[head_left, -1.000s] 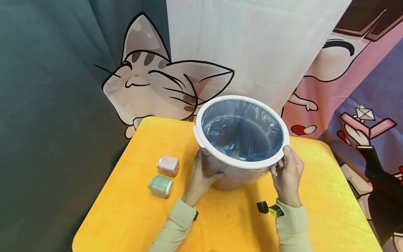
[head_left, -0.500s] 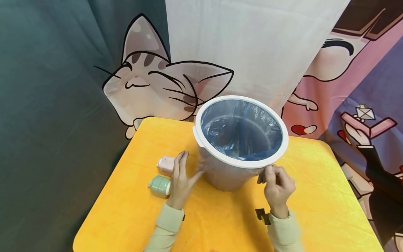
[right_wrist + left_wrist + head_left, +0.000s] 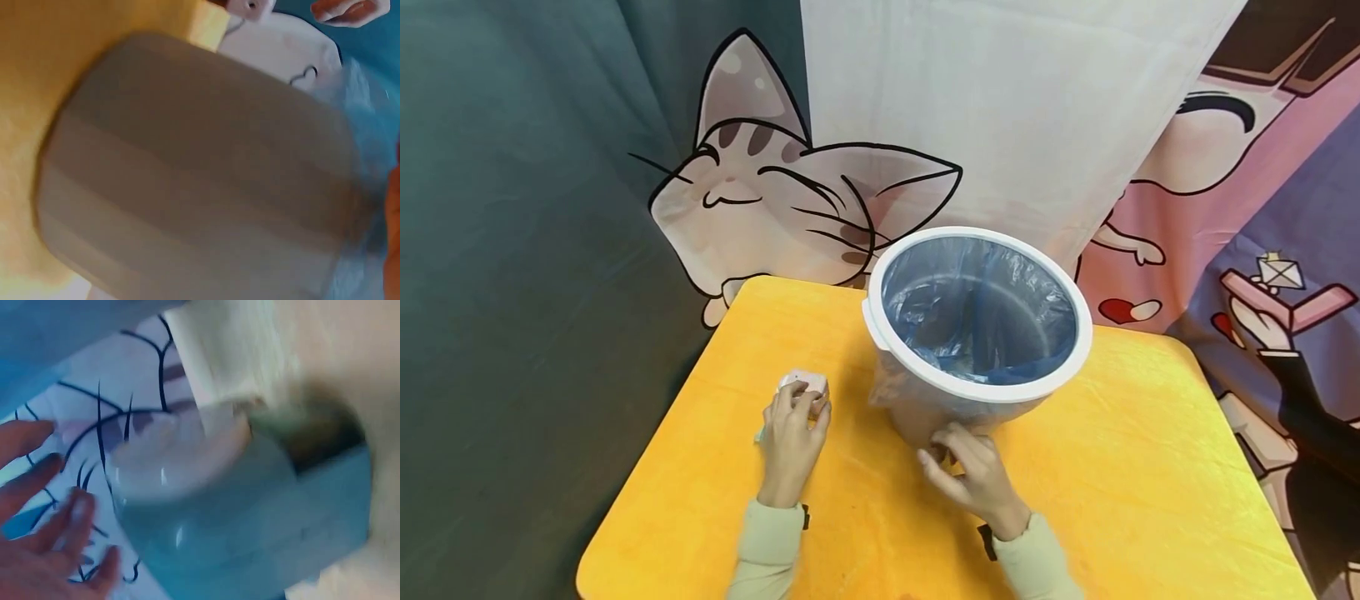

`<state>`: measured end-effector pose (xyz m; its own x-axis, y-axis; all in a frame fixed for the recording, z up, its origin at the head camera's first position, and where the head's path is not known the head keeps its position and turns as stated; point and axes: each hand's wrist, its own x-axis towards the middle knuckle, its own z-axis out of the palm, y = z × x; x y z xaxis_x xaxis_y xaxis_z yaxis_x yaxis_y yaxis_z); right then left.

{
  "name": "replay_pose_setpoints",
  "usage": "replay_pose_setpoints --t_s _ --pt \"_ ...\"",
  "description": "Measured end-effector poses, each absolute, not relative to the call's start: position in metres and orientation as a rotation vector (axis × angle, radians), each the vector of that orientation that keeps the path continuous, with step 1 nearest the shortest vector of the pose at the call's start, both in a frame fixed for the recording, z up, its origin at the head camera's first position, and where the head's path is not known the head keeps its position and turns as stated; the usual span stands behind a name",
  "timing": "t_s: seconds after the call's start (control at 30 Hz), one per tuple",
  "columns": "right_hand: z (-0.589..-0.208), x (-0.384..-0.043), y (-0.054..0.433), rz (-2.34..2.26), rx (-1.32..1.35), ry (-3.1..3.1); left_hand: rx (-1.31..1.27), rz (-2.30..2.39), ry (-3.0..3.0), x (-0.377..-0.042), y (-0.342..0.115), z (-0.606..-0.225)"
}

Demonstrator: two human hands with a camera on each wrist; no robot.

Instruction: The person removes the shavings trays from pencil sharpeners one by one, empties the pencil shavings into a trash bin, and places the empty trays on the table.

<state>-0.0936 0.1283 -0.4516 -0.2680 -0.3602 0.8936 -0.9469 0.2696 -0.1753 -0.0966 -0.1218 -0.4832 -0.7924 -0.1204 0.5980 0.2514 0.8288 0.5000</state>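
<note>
A waste bin [image 3: 908,417] with a white rim ring [image 3: 874,321] stands on the yellow table, lined with a translucent blue bag [image 3: 970,325]. To its left, my left hand [image 3: 792,450] hovers over two small items, its fingers spread and slightly bent. They are a pink rounded box [image 3: 805,380] and a green barrel-shaped container [image 3: 244,519], which the hand mostly covers in the head view. The left wrist view shows those fingers apart from the green container. My right hand [image 3: 977,479], fingers loosely bent and holding nothing visible, is in front of the bin's lower wall; contact cannot be told.
The yellow table [image 3: 1150,467] has rounded corners and extends to both sides of the bin. Behind it hangs a cloth backdrop [image 3: 1015,108] printed with a cartoon cat and other figures, close to the far edge.
Both hands have let go of the bin. My left hand has moved left to the pink and green items; my right hand has come down and left from the rim.
</note>
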Motion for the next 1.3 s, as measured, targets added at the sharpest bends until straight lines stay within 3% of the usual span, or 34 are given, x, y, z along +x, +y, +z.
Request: replay_pose_setpoints --t_s 0.4,0.87,1.3 --pt "-0.485 -0.091 0.103 0.895 1.208 -2.327 0.391 -0.816 -2.773 -0.081 -0.140 -0.483" --pt "-0.504 -0.097 0.073 1.066 1.159 -2.660 0.508 -0.847 -2.831 -0.072 -0.135 -0.492" --pt "-0.517 -0.096 0.052 0.930 1.179 -2.850 0.598 -0.996 -2.730 -0.068 -0.132 -0.494"
